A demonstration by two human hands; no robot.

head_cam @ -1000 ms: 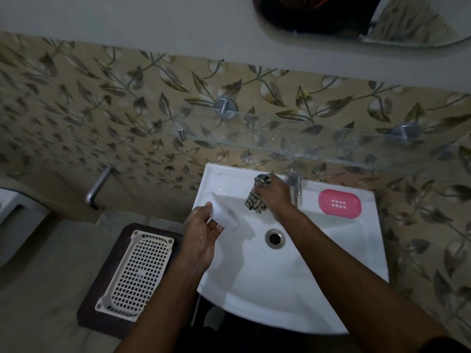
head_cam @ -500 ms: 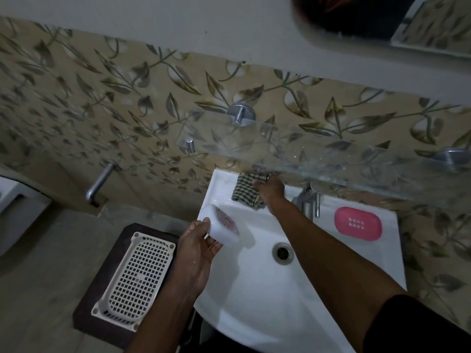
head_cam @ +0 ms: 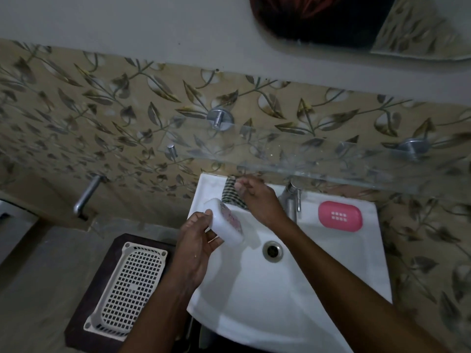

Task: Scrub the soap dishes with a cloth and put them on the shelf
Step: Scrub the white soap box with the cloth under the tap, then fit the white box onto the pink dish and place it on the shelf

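Observation:
My left hand (head_cam: 197,240) grips a white soap dish (head_cam: 224,224), tilted on edge over the left side of the white sink (head_cam: 254,289), with a pinkish patterned inside facing right. My right hand (head_cam: 257,200) rests on a checked cloth (head_cam: 230,193) lying on the sink's back left rim, fingers loosely over it. A pink soap dish (head_cam: 340,216) sits flat on the sink's right rim. The glass shelf (head_cam: 305,159) runs along the wall just above the sink, nothing visible on it.
A chrome tap (head_cam: 290,197) stands at the sink's back, between my right hand and the pink dish. The drain (head_cam: 272,250) is mid-basin. A white perforated basket (head_cam: 127,278) lies on a dark stool at the left. A mirror (head_cam: 356,21) hangs above.
My right hand carried the cloth from beside the tap to the sink's back left rim. My left hand turned the white dish so that its inside shows.

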